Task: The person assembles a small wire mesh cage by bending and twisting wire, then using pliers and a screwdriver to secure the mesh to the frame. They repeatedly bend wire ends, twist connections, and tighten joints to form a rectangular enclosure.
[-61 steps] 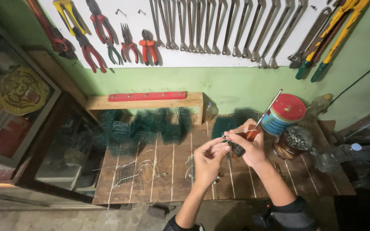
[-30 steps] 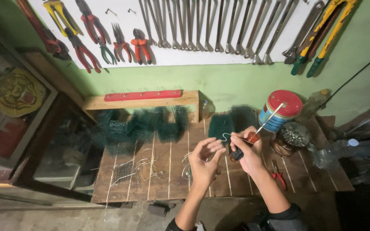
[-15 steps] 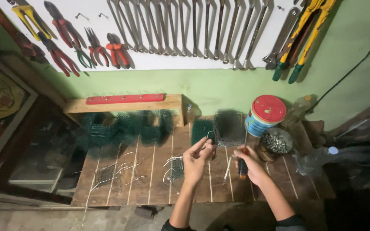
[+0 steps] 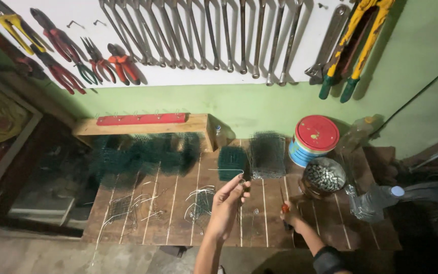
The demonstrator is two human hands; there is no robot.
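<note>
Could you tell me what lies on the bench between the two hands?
In the head view, only bare brown wooden slats separate the left hand, pinching a thin bent wire, from the right hand gripping an orange-handled tool.

A round red-lidded tin [image 4: 312,140] with blue-striped sides stands against the wall.

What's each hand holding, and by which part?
Left hand pinches a thin bent wire at its near end, by the fingertips. Right hand grips an orange-handled tool by the handle.

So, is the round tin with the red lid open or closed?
Closed. The red lid sits flat on the blue tin, covering its whole top. The container of small metal pieces beside it is open.
</note>
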